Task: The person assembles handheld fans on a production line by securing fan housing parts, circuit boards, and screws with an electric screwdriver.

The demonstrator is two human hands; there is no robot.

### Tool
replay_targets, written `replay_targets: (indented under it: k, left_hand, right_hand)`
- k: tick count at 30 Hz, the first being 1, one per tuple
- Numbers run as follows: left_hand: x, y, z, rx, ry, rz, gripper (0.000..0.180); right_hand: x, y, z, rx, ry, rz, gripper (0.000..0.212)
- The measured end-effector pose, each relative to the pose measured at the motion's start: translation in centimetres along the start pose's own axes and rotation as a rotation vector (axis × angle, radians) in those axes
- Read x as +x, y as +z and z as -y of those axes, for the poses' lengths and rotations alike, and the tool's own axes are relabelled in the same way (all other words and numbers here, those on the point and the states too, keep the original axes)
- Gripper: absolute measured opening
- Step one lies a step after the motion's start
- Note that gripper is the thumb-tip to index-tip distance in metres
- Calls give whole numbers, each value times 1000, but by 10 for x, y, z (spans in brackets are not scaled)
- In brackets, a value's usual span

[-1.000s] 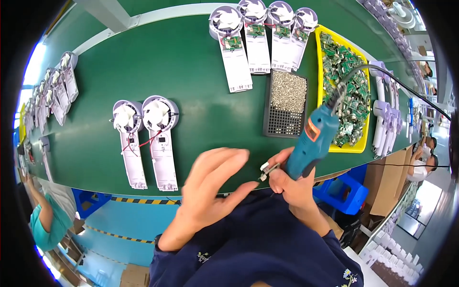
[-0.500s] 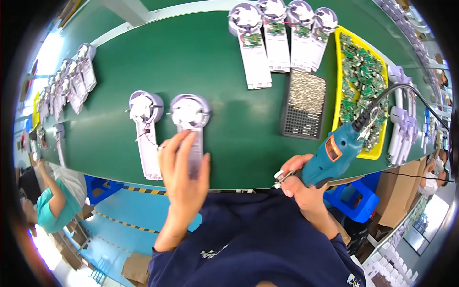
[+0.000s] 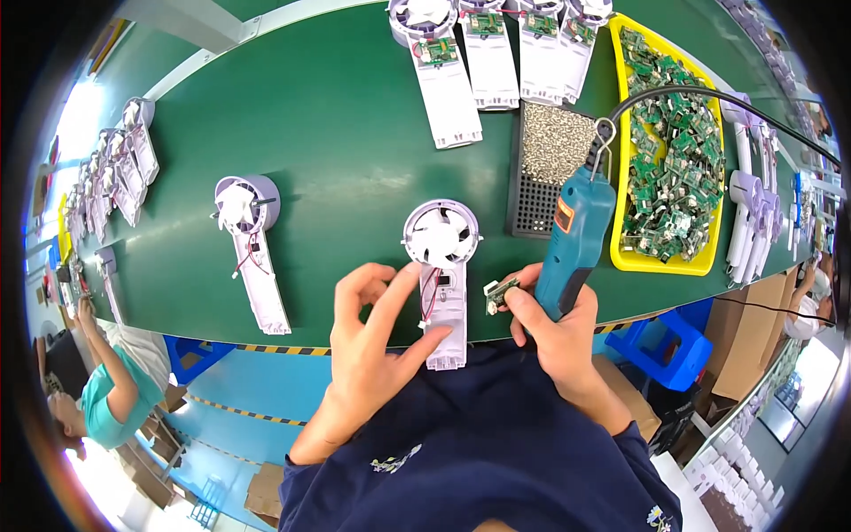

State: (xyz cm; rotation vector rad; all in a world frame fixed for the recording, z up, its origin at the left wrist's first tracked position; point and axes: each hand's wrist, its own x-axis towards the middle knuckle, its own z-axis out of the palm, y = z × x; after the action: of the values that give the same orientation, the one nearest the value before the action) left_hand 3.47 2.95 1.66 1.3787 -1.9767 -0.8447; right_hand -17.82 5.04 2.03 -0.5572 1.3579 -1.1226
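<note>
In front of me lies a half-open handheld fan housing (image 3: 450,310), pale lilac, with white blades in its round head and thin red and black wires along the open handle. My left hand (image 3: 365,341) is at its left side, fingers spread, the thumb and index tip at the handle's edge; whether they press on it I cannot tell. A teal electric screwdriver (image 3: 572,235) rests in my right hand (image 3: 563,337), its cord end up and its bit hidden. The same hand pinches a small green circuit board (image 3: 502,293) in its fingertips, just right of the fan.
Another open fan (image 3: 259,275) lies to the left. Several fans with boards (image 3: 448,93) stand at the back. A black tray of screws (image 3: 554,146) and a yellow bin (image 3: 618,257) of circuit boards are at right. A black cable (image 3: 683,91) arches over the bin. A co-worker (image 3: 115,381) sits far left.
The nearer fan has come right and closer to me, with my left hand beside it. My right hand has turned the screwdriver more upright, and the board now shows more plainly.
</note>
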Motion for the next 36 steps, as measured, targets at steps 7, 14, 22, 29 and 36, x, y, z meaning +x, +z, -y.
replay_targets:
  k: [7,14,22,29,36]
  left_hand:
    - [11,5,-4,-11,45,-3,41]
    - [19,18,4,-187,-13,-233,21]
    - [16,25,13,-292,-74,-264,22]
    - [16,24,14,-428,-143,-207,22]
    - [16,22,8,-490,-214,-179,23]
  right_hand:
    - [1,13,3,-35,-32,17,15]
    - [-2,32,0,-220,102,-63,13]
    - [-1,45,-9,-496,-104,-112,31]
    - [-2,46,1,-535,-7,-118,39]
    - [-2,44,-1,-540,-50,-107,35]
